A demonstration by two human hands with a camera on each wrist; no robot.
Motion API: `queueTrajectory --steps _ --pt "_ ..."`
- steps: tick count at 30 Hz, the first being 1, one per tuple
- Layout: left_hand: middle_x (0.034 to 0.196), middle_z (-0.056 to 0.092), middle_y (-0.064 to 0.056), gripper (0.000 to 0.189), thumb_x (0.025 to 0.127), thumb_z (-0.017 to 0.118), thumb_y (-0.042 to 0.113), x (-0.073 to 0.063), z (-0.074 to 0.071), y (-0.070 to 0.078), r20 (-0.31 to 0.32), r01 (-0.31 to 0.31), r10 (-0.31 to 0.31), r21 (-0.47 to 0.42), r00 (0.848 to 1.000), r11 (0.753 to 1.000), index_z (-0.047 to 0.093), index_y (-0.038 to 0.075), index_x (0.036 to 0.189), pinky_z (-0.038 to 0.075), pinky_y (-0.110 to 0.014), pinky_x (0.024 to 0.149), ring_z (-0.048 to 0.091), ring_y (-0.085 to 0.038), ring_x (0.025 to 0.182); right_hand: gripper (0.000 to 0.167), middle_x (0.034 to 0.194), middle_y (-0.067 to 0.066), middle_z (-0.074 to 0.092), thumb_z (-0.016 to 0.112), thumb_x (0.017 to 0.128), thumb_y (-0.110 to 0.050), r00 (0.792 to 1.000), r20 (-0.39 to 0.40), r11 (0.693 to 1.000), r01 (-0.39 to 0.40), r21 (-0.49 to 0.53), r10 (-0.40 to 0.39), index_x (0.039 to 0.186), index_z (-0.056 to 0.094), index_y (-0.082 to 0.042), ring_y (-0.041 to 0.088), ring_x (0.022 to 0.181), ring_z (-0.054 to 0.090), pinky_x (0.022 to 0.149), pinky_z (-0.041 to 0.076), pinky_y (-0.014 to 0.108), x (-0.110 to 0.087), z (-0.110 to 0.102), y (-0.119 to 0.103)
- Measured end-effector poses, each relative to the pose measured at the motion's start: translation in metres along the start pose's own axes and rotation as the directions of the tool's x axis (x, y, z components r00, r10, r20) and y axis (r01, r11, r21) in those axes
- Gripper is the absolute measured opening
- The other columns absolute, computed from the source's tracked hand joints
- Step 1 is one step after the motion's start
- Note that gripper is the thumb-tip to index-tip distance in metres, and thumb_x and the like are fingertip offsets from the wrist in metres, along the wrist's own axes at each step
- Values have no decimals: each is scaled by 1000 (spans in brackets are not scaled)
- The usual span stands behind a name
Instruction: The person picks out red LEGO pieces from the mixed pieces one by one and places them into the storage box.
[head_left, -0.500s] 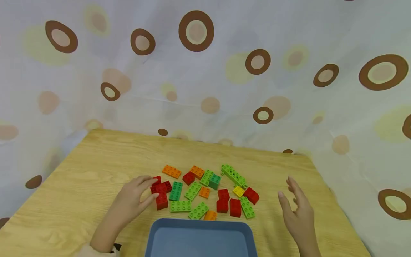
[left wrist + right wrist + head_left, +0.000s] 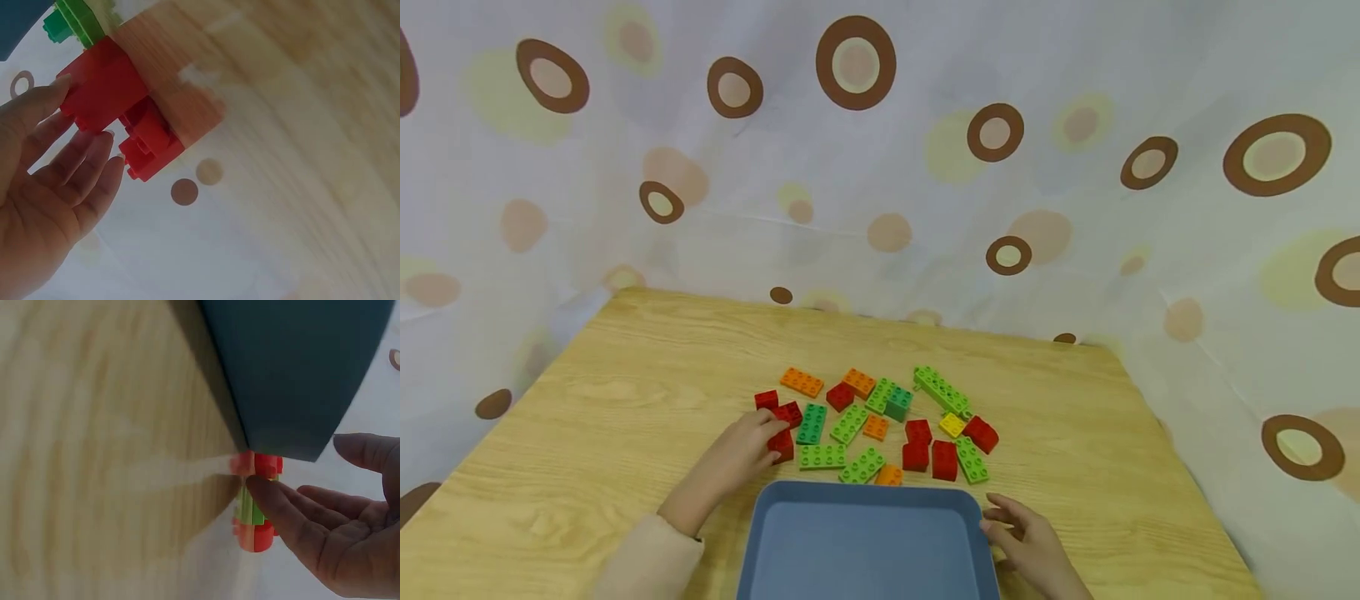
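Note:
My left hand (image 2: pixel 739 454) reaches over the red bricks at the left of the pile. Its thumb and fingertips lie about the top of a red brick (image 2: pixel 103 84), with the fingers only slightly bent; a firm grip does not show. Another red brick (image 2: pixel 150 153) sits just beyond the fingertips. At the right side of the blue-grey tray (image 2: pixel 872 493) is my right hand (image 2: pixel 1033 550), thumb and fingers spread apart. In the right wrist view the thumb tip is close to the tray's edge; whether it touches cannot be told.
Behind the tray lie several bricks: light green (image 2: pixel 822 457), dark green (image 2: pixel 812 423), orange (image 2: pixel 802 382), yellow (image 2: pixel 952 425) and red (image 2: pixel 945 461). A long light green piece (image 2: pixel 942 390) is at the back. A patterned cloth (image 2: pixel 880 167) hangs behind the wooden table (image 2: pixel 647 375).
My left hand has moved slightly right, onto the red bricks. The right hand has come left and down to the tray's side. The view has tilted a little downward.

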State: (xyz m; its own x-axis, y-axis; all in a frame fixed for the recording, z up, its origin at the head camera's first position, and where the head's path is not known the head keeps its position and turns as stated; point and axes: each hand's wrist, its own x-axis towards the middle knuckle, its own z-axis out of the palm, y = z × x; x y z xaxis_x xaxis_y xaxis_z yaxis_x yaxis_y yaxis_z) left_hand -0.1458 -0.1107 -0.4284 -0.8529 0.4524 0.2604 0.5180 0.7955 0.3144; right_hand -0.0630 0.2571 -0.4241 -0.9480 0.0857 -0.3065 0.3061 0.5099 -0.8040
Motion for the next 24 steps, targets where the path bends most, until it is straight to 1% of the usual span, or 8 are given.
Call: queueTrajectory --steps 4,7,11,13,15,17,21,24 --pt "88 57 -10 33 73 74 1 1 4 -5 -11 -14 14 5 1000 1000 65 -5 104 49 -31 68 53 -19 77 47 113 27 60 57 87 -6 999 45 999 -21 -36 23 131 46 7 22 86 64 57 56 37 1 6 -2" --pt "88 57 -10 31 74 73 0 2 4 -9 -21 -32 32 12 999 999 65 -5 104 49 -31 69 54 -19 78 47 114 26 61 54 86 0 998 53 998 -36 -42 38 132 46 6 22 87 64 58 56 37 2 9 -5" --pt "90 57 -12 31 74 73 0 1 -1 -11 -57 -49 50 18 997 999 65 -5 104 50 -33 72 55 -22 81 48 117 29 59 51 86 4 999 45 999 -12 -30 13 133 44 7 25 91 64 56 55 37 0 11 -7" --pt "94 58 -13 32 75 73 1 -1 -5 -9 -78 -43 44 15 996 999 64 -6 106 50 -34 73 55 -24 83 48 117 29 59 51 86 5 999 39 1000 2 -26 -1 133 44 8 27 91 65 55 55 37 -1 12 -7" --pt "97 58 -14 34 76 72 3 -7 -12 -4 -104 -41 40 -1 994 999 64 -6 108 50 -34 74 56 -25 86 48 116 30 59 51 86 5 999 37 1000 12 -24 -11 133 44 8 27 92 65 55 55 36 -2 12 -6" --pt "100 58 -12 36 76 73 4 -16 -18 3 -132 -58 54 -32 990 998 63 -5 110 51 -33 75 57 -24 89 48 116 30 59 51 86 5 999 38 1000 12 -22 -11 133 44 8 27 91 65 54 55 36 -4 13 -5" --pt "100 58 -8 37 74 75 5 -39 -27 21 -192 -168 148 -97 970 981 64 -1 109 52 -29 73 57 -19 89 48 116 30 59 50 86 5 999 36 1000 10 -22 -9 133 44 7 26 89 64 53 54 37 -6 12 -4" --pt "99 58 -4 35 74 75 6 -54 -30 34 -185 -237 213 -120 959 964 65 2 108 52 -25 71 56 -15 86 48 115 30 59 50 86 5 999 29 999 26 -25 -25 133 45 6 25 88 64 52 54 37 -8 11 -3"
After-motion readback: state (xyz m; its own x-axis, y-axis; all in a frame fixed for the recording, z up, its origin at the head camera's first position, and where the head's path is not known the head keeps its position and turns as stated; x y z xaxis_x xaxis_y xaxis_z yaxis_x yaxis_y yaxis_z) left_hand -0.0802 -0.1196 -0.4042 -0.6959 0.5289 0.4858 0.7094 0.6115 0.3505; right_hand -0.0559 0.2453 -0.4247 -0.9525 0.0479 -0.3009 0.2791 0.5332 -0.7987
